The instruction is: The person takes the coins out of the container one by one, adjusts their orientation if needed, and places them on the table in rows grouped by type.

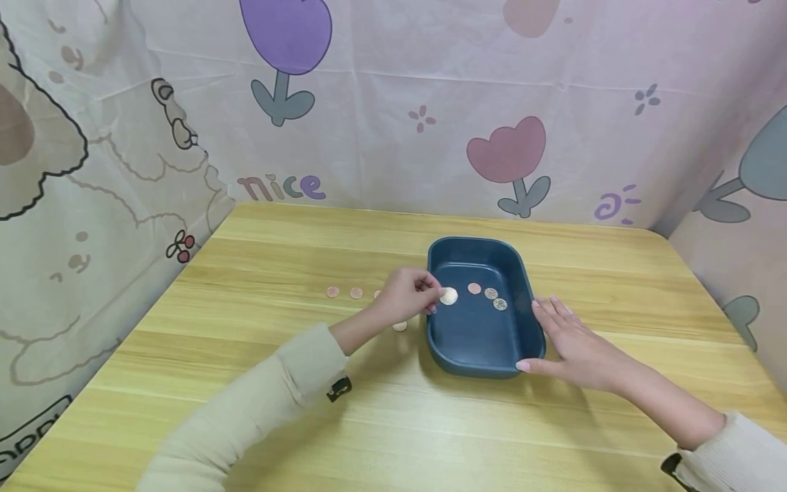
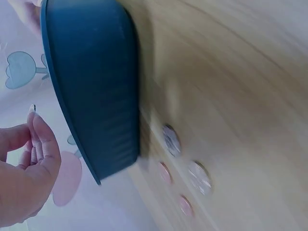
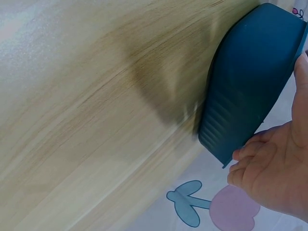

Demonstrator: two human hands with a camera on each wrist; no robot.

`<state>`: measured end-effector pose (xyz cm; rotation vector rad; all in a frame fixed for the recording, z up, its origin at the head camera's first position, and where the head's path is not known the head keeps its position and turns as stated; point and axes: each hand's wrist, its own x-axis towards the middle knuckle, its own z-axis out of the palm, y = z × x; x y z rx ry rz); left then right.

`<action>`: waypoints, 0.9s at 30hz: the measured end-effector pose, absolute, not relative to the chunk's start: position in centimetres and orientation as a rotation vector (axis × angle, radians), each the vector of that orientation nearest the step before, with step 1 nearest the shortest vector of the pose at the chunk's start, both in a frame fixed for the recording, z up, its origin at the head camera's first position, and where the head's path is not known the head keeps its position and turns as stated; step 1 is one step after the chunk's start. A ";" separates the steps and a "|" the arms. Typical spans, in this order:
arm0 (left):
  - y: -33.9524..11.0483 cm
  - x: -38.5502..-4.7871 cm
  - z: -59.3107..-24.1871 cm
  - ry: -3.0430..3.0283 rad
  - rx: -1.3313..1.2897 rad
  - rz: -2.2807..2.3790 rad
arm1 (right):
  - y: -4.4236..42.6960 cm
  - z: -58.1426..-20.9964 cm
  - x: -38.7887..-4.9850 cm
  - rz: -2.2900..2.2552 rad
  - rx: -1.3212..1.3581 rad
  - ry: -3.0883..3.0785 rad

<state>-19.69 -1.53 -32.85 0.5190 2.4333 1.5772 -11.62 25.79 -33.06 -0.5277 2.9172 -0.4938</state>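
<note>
A wooden table (image 1: 418, 430), pale yellow with streaky grain running left to right, has rounded far corners. Beyond its far edge hangs a whitish cloth backdrop (image 1: 381, 123), lightly creased, and printed cloth also lines the left and right sides. On the far cloth, a big purple tulip (image 1: 289, 34) stands left of centre above the word "nice" (image 1: 292, 186) in coloured letters; to the right are a dusty-pink tulip (image 1: 509, 154) and a purple swirl (image 1: 609, 206) with short rays. The left side shows red cherries (image 1: 183, 256) and black-outlined shapes; the right, a large blue-grey flower (image 1: 768, 157).
</note>
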 end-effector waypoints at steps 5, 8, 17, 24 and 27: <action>-3.6 -19.6 -33.1 2.471 0.458 1.581 | 25.8 -33.1 -11.7 -0.490 -0.536 2.923; -5.0 -19.6 -33.4 2.494 0.414 1.570 | 25.8 -33.1 -11.7 -0.485 -0.533 2.924; -8.9 -19.7 -34.5 2.575 0.333 1.468 | 25.8 -33.1 -11.7 -0.482 -0.536 2.924; -11.4 -19.6 -35.8 2.638 0.299 1.392 | 25.8 -33.1 -11.6 -0.493 -0.531 2.920; -12.5 -19.6 -36.4 2.651 0.308 1.362 | 25.8 -33.0 -11.6 -0.499 -0.524 2.916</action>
